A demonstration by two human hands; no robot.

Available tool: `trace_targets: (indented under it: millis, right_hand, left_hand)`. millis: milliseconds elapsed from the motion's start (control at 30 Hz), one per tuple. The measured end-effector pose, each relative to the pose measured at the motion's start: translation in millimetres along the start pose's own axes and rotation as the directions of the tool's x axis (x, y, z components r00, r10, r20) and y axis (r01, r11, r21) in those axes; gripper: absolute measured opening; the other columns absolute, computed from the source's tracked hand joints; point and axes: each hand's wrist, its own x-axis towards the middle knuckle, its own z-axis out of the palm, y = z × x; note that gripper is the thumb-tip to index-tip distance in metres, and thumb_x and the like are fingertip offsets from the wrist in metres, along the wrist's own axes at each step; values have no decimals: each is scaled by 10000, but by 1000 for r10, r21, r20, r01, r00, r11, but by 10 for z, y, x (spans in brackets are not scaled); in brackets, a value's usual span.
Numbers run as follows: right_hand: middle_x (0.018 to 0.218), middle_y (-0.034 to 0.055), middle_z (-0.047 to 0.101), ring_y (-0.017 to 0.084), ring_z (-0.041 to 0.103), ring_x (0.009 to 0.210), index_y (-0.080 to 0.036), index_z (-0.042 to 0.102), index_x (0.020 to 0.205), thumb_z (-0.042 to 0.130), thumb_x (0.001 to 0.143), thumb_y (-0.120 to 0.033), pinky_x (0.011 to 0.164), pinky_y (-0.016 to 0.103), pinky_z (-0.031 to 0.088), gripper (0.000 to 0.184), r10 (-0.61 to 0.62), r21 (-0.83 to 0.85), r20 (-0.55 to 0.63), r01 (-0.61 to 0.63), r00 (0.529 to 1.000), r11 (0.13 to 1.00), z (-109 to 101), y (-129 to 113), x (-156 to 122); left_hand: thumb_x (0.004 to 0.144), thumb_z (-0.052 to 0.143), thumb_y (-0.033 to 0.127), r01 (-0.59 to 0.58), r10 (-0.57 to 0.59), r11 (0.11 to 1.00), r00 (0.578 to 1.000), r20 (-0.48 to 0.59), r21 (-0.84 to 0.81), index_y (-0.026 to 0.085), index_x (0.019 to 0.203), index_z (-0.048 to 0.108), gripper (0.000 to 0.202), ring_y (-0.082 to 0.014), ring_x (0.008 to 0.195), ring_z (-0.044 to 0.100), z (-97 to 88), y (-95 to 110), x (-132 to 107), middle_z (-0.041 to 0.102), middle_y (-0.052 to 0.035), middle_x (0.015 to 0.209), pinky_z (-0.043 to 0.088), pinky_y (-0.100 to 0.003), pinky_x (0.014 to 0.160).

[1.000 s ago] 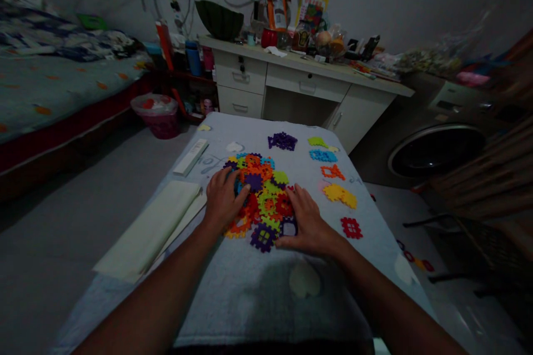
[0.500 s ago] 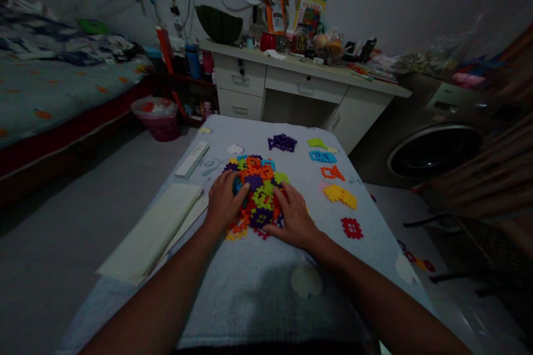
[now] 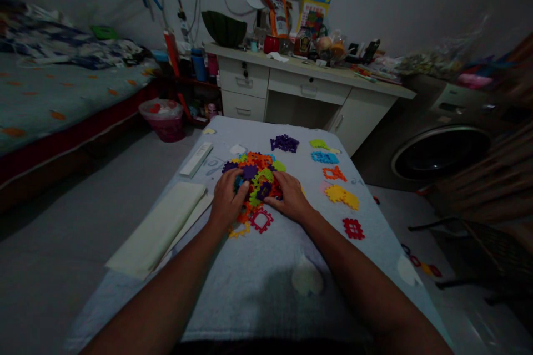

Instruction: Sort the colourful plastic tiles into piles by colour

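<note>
A pile of colourful plastic interlocking tiles (image 3: pixel 258 177) lies on the cloth-covered table, with orange, purple, green, red and blue pieces jumbled together. My left hand (image 3: pixel 227 197) cups the pile's left side, thumb apart from the fingers and touching the tiles. From the right, my right hand (image 3: pixel 289 194) rests against the pile, its thumb near a dark purple tile (image 3: pixel 264 191) and its fingers beside a green tile (image 3: pixel 264 176). Some fingertips are hidden among the pieces. Close to me, a pinkish-red square frame tile (image 3: pixel 261 221) and a yellow tile (image 3: pixel 239 229) lie at the pile's near edge.
Sorted tiles line the right: green (image 3: pixel 319 143), blue (image 3: pixel 325 157), orange (image 3: pixel 334 173), yellow (image 3: pixel 342 197) and red (image 3: pixel 353 228). A purple heap (image 3: pixel 285 143) sits behind the pile. Left are a white box (image 3: pixel 196 160) and folded pale sheet (image 3: pixel 160 227). A desk (image 3: pixel 308 75) stands beyond.
My hands have pushed the near part of the pile away from me. The green and purple tiles between them shifted and tilted, baring the pinkish-red frame tile. The view moved slightly.
</note>
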Motion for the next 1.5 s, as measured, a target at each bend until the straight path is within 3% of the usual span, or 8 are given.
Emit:
trace_targets:
  millis: [167, 333, 567, 767, 967, 1100, 1267, 1500]
  right_hand:
    - [1497, 165, 410, 308, 358, 1386, -194, 347, 1498, 640, 824, -501, 1142, 525, 269, 796, 14, 54, -57, -10, 998, 998, -12, 41, -3]
    - [1416, 140, 471, 293, 391, 1335, -194, 520, 1368, 600, 830, -341, 1126, 492, 299, 563, -30, 49, -163, 38, 986, 998, -47, 13, -80]
    - [1354, 119, 510, 311, 406, 1299, -236, 651, 1201, 693, 804, -353, 1103, 520, 309, 416, -166, 12, -168, 170, 972, 985, 2, -79, -97]
    - [1295, 110, 549, 292, 435, 1267, -235, 660, 1159, 681, 827, -286, 1095, 508, 320, 336, -171, 30, -186, 179, 968, 983, 59, -46, -92]
    - [1230, 100, 562, 284, 455, 1220, -233, 660, 1111, 692, 816, -276, 1055, 482, 359, 300, -145, 70, -212, 163, 966, 984, 41, -69, -93]
    - [1147, 89, 587, 270, 487, 1136, -225, 665, 979, 711, 802, -279, 1009, 462, 387, 192, -114, 131, -221, 145, 969, 981, -8, -79, -97]
    - [974, 65, 611, 229, 529, 998, -215, 661, 853, 674, 833, -275, 927, 407, 419, 65, -27, 305, -217, 94, 976, 948, -117, -74, -83]
    - [717, -10, 590, 141, 525, 635, -195, 622, 791, 665, 761, -375, 612, 277, 436, 187, 366, 706, -141, -165, 920, 688, -344, 47, 91]
  left_hand:
    - [945, 411, 456, -28, 29, 999, 999, -23, 32, 167, 1232, 572, 438, -269, 1276, 487, -13, 38, -23, 561, -127, 1321, 352, -461, 1123]
    - [927, 432, 407, -3, 3, 999, 1000, -9, 34, 199, 1205, 591, 381, -273, 1280, 484, -118, 174, 25, 572, -106, 1304, 352, -476, 1119]
    - [899, 500, 384, 137, -141, 980, 990, -19, -142, 233, 1177, 620, 339, -262, 1205, 551, -534, 437, 167, 618, -76, 1259, 405, -450, 1080]
    - [873, 547, 432, 209, -214, 967, 977, -21, -148, 262, 1226, 614, 397, -277, 1246, 538, -793, 291, 162, 597, -67, 1338, 405, -470, 1071]
    - [863, 526, 410, 255, -262, 940, 965, -4, -229, 205, 1199, 614, 403, -255, 1164, 584, -494, 136, 408, 639, -82, 1257, 424, -430, 1053]
    - [858, 511, 390, 287, -282, 954, 957, 59, -83, 187, 1127, 638, 360, -258, 1134, 587, -241, 52, 707, 641, -93, 1220, 428, -405, 1036]
    - [858, 515, 393, 334, -334, 941, 942, 4, 47, 167, 1135, 630, 375, -277, 1139, 580, -100, -176, 892, 624, -135, 1223, 426, -405, 1024]
    - [834, 550, 371, 355, -356, 934, 933, 54, 35, 184, 1138, 629, 366, -283, 1149, 585, 28, -422, 844, 639, -142, 1220, 437, -415, 1009]
